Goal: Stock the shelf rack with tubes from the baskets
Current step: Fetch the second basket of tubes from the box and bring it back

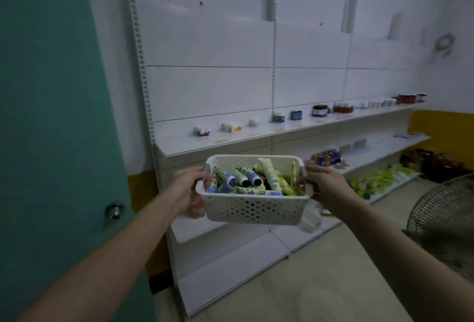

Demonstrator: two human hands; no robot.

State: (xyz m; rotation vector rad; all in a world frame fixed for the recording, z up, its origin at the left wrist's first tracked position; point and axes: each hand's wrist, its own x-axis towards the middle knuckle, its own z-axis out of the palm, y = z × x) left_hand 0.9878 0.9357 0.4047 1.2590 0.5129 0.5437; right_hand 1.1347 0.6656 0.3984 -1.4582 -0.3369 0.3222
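White shelf rack (256,139) across mid-frame; at centre, left hand (188,184) and right hand (324,180) each grip an end of the basket (252,208) of tubes (243,179), best kept level while setting it down.

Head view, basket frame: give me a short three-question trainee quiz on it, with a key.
1. True or false: both hands grip the white basket by its end handles.
2. What fills the basket? A) jars B) tubes C) boxes
3. Fill in: the basket is held in the air in front of the ____ rack.

Key
1. True: the left hand and right hand each hold one end.
2. B: tubes in blue and yellow-green prints, several with dark caps.
3. Shelf: the white shelf rack, whose top shelf carries small jars and boxes.
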